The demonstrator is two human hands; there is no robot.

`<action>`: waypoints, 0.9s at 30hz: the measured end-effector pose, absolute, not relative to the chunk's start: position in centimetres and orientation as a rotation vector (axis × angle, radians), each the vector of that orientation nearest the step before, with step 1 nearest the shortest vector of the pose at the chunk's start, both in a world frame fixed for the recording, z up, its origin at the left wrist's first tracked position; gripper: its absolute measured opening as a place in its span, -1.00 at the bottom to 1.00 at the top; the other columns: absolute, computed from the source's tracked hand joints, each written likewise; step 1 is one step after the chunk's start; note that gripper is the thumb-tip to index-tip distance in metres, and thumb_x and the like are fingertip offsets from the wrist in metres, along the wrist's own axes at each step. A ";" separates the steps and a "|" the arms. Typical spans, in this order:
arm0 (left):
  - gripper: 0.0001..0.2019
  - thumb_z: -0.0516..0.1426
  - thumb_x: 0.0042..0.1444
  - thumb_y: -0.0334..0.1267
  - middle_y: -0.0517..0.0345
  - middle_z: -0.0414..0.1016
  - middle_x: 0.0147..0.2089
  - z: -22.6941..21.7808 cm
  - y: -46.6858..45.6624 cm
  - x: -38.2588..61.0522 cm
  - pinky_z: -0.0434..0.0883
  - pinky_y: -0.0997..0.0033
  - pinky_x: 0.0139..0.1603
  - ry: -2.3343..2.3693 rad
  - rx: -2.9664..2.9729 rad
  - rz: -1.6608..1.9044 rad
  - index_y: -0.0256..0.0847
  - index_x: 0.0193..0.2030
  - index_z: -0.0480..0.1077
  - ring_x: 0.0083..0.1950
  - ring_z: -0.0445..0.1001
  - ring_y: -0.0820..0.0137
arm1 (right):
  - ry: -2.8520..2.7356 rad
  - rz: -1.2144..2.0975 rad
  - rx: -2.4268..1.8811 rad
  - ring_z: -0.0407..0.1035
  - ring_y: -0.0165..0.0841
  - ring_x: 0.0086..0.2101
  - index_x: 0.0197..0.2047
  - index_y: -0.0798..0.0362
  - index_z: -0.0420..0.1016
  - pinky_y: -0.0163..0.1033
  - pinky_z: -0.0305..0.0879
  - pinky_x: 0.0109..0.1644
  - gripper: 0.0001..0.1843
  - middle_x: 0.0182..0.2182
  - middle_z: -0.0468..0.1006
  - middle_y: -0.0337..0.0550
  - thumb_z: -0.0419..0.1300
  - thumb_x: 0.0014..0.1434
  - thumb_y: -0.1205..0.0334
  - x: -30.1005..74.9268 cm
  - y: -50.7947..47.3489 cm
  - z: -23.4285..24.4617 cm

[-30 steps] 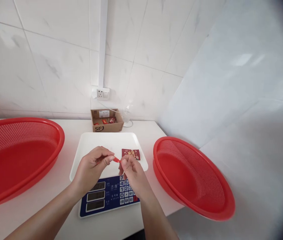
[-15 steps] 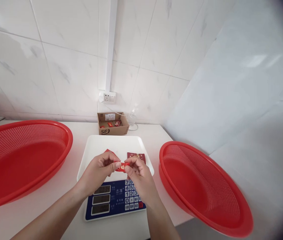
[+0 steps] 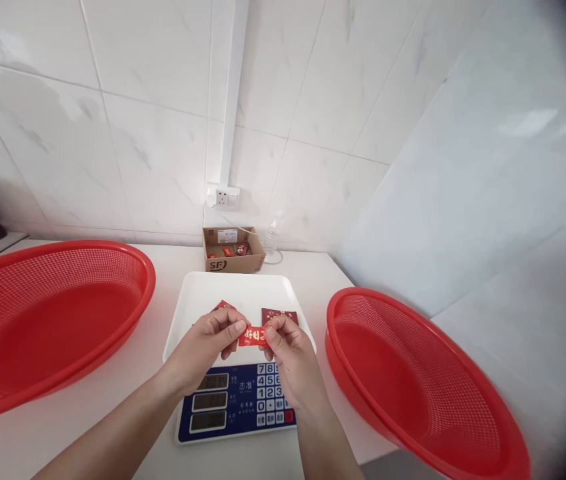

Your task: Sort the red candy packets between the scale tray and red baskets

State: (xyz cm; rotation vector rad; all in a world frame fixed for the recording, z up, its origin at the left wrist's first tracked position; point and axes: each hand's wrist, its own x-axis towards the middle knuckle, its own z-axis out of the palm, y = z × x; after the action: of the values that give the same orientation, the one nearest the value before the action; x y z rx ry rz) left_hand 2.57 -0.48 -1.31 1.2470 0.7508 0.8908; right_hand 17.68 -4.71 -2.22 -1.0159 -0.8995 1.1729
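Red packet [image 3: 253,336]: raised above the near part of the white pan [image 3: 233,290], long axis along 9-to-3 o'clock.
Grip: left hand [image 3: 210,340] pinches its 9 o'clock end, right hand [image 3: 290,343] its 3 o'clock end.
On the pan: second packet [image 3: 223,305] toward 10 o'clock, dark-red packet [image 3: 280,315] at 2, both partly hidden by hands.
Scale [image 3: 243,427]: panel at 6; right hand covers some keys.
Table [image 3: 307,267]: cardboard box [image 3: 235,265] at 12, red baskets at 9 [image 3: 149,273] and past 3 [image 3: 333,300].

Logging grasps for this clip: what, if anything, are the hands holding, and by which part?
A small red packet, pinched at its two ends: left hand on the left end, right hand on the right.
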 end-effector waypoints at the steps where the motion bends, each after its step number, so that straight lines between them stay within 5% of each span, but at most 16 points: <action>1: -0.71 0.16 0.07 0.00 0.33 0.22 -0.54 -1.2 -0.6 2.6 0.12 0.52 -0.51 0.758 1.274 0.880 -0.20 -0.42 0.31 -0.53 0.15 0.54 | -0.877 1.185 -1.008 0.21 -0.46 -0.52 -0.48 0.03 0.34 -0.34 0.09 -0.46 -0.66 -0.59 0.35 -0.33 0.34 -0.06 -0.03 17.7 -4.7 -2.2; 14: -0.70 -0.02 0.22 -0.06 0.22 0.30 -0.45 -1.6 -0.6 2.4 0.26 0.41 -0.35 0.782 1.663 0.820 -0.17 -0.44 0.30 -0.40 0.27 0.42 | -1.164 1.066 -1.216 0.33 -0.39 -0.46 -0.43 0.02 0.34 -0.29 0.21 -0.38 -0.69 -0.54 0.42 -0.28 0.23 0.06 -0.05 17.9 -4.9 -2.3; 19: -0.80 -0.05 0.21 -0.16 0.09 0.47 -0.23 -2.1 0.8 1.2 0.31 0.27 -0.20 1.169 1.961 0.891 -0.12 -0.14 0.34 -0.20 0.41 0.25 | -1.228 0.768 -1.429 0.35 -0.32 -0.42 -0.43 0.01 0.37 -0.23 0.21 -0.31 -0.72 -0.50 0.48 -0.23 0.18 0.08 -0.03 19.1 -4.0 -2.6; 27: -0.55 0.11 0.07 -0.14 -0.06 0.45 0.09 -3.1 2.5 -0.8 0.24 0.10 0.06 1.350 2.357 0.564 -0.11 0.13 0.29 0.13 0.33 0.06 | -1.625 0.386 -1.778 0.33 -0.26 -0.42 -0.56 -0.05 0.40 -0.24 0.04 -0.39 -0.83 -0.49 0.50 -0.20 0.17 0.05 0.24 19.5 -2.7 -3.9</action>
State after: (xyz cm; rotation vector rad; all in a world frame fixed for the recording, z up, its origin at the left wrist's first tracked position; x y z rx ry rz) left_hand -0.79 2.46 -3.11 2.3573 1.3497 0.5639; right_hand 19.50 -2.73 -3.95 -1.7782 -1.6247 0.3864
